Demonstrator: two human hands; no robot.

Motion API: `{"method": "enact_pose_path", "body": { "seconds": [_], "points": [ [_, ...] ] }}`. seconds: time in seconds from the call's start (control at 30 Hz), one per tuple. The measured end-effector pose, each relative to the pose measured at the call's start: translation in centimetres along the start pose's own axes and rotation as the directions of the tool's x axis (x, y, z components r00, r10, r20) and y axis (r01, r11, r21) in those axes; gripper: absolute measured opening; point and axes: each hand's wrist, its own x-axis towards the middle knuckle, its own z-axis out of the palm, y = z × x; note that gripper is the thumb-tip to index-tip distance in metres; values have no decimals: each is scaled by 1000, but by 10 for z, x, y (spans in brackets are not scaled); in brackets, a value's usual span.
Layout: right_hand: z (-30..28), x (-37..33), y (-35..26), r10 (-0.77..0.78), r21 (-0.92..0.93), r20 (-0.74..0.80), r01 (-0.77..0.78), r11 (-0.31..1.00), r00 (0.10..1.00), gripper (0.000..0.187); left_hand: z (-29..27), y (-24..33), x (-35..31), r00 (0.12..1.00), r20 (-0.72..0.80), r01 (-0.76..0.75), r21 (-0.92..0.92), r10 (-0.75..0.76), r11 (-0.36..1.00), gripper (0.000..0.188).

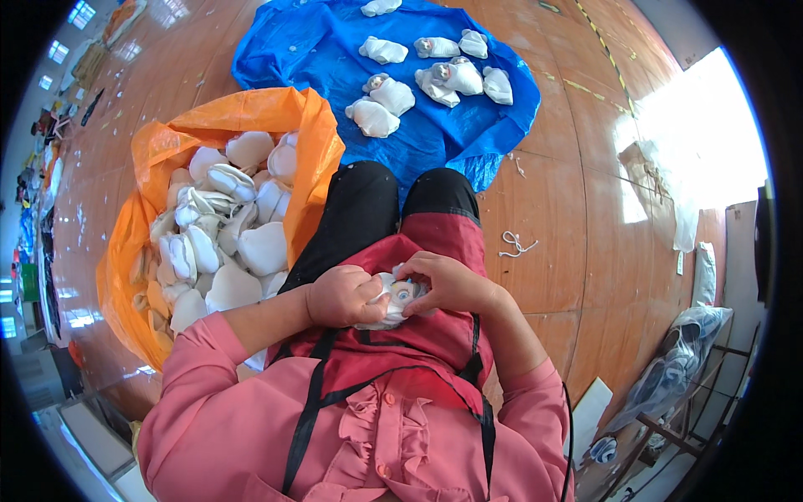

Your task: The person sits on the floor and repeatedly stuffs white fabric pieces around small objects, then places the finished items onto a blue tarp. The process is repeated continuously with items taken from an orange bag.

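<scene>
White, blue-eyed toy piece (396,299), over a red apron (445,244). Clamped at its left by the curled fingers of the left hand (343,296), at its right between thumb and fingers of the right hand (452,283). To the left, open orange sack (316,134) of white padded pieces (262,248); beyond the black-clad knees (365,186), white bundles (391,95) on blue sheet (288,46).

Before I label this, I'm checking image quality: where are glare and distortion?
Head view: glare washes out the upper right; reflections shine on the brown floor; fisheye bends straight edges; left hand, right hand and white piece look fairly sharp.
</scene>
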Motion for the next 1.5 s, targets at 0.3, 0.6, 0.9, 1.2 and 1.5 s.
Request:
{"method": "enact_pose_path", "body": {
  "seconds": [0.3,0.6,0.9,1.2,1.5],
  "points": [
    [9,13,-15,185,-347,116,-134,928,976,62,-1,-5,14,987,129,-90,-27,93,996,17],
    [20,8,-8,187,-365,78,-147,919,979,58,2,-2,17,982,178,-43,-72,55,996,13],
    [43,6,0,169,-423,-69,-183,887,983,49,6,4,8,993,108,53,-70,-46,996,9],
    [47,-6,10,68,-381,-104,-103,919,992,42,17,6,1,988,4,154,-98,-154,983,8],
    [33,24,-1,321,-508,195,-184,842,927,35,14,3,10,994,103,-29,-39,33,999,10]
  ]
}}
